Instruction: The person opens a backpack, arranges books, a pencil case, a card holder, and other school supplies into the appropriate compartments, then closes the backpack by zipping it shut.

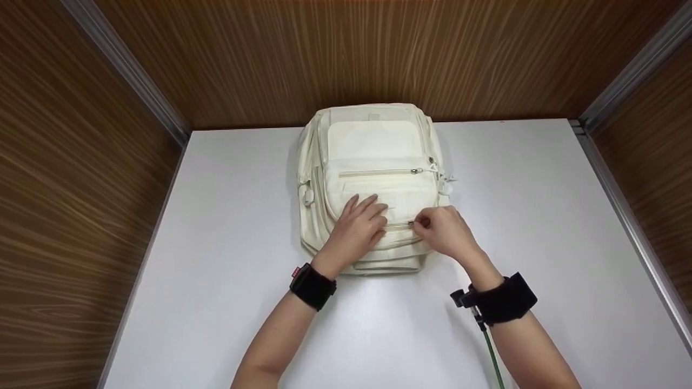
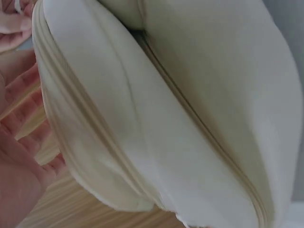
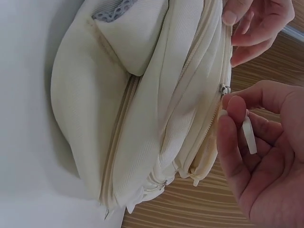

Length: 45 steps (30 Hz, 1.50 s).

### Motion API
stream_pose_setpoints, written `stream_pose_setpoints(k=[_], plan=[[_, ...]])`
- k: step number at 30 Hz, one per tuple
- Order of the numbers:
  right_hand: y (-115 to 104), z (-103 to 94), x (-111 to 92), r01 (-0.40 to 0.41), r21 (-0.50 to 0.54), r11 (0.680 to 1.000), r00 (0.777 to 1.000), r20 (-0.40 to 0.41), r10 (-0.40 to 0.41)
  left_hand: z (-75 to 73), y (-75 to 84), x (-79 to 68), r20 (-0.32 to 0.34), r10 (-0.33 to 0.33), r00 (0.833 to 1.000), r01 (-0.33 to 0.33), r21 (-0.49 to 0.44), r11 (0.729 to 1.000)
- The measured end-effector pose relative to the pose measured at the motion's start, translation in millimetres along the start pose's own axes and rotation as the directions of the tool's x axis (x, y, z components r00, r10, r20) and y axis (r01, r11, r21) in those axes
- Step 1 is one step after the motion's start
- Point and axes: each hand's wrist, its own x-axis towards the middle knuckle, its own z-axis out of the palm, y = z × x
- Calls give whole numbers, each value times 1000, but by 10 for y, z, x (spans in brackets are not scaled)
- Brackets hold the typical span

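A cream backpack (image 1: 376,143) lies on the white table with its front panel facing up. My right hand (image 1: 446,229) pinches the pale zipper pull (image 3: 249,135) of the lower front pocket between thumb and forefinger. The metal slider (image 3: 224,89) sits just at those fingertips, and in the right wrist view the pocket's zipper is parted on one side of it. My left hand (image 1: 357,229) rests on the front panel beside that zipper, fingers extended and spread. In the left wrist view, the left hand (image 2: 21,147) shows along the bag's edge.
Another front zipper (image 1: 378,173) runs across the panel higher up, with its slider at the right end. White table surface (image 1: 232,216) surrounds the bag. Wood-patterned panels (image 1: 324,59) stand behind and at both sides. A green cable (image 1: 493,354) hangs from the right wristband.
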Motion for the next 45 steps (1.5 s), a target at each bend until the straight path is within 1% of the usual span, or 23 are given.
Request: stream_pose_setpoints(k=[5, 9, 14, 18, 23, 28, 32, 37, 40, 45], plan=[[-76, 56, -3, 38, 55, 998, 999, 17, -39, 51, 77, 81, 28, -4, 1000, 1, 93, 996], [-75, 74, -14, 53, 68, 996, 998, 23, -55, 78, 97, 104, 9, 3, 1000, -4, 136, 991], [-13, 72, -51, 73, 53, 996, 997, -6, -73, 86, 102, 104, -29, 29, 999, -25, 117, 993], [51, 39, -85, 82, 17, 996, 996, -31, -82, 95, 109, 104, -25, 32, 999, -29, 95, 995], [187, -48, -99, 47, -30, 998, 997, -65, -48, 94, 119, 111, -14, 14, 1000, -13, 74, 997], [347, -135, -71, 14, -72, 997, 996, -82, -19, 78, 132, 113, -7, 8, 1000, -7, 37, 999], [470, -171, -1, 29, -104, 994, 993, -112, -41, 63, 138, 111, -5, 8, 1000, -8, 5, 1000], [589, -194, 156, 55, -120, 991, 986, -153, -73, 56, 135, 104, -6, 1, 1000, -1, -7, 1000], [638, -218, 271, 50, -131, 990, 983, -169, -72, 55, 139, 99, -6, 0, 1000, 0, -7, 1000], [702, -257, 453, 12, -139, 990, 982, -187, -38, 52, 147, 97, 3, 0, 1000, 0, -6, 1000]])
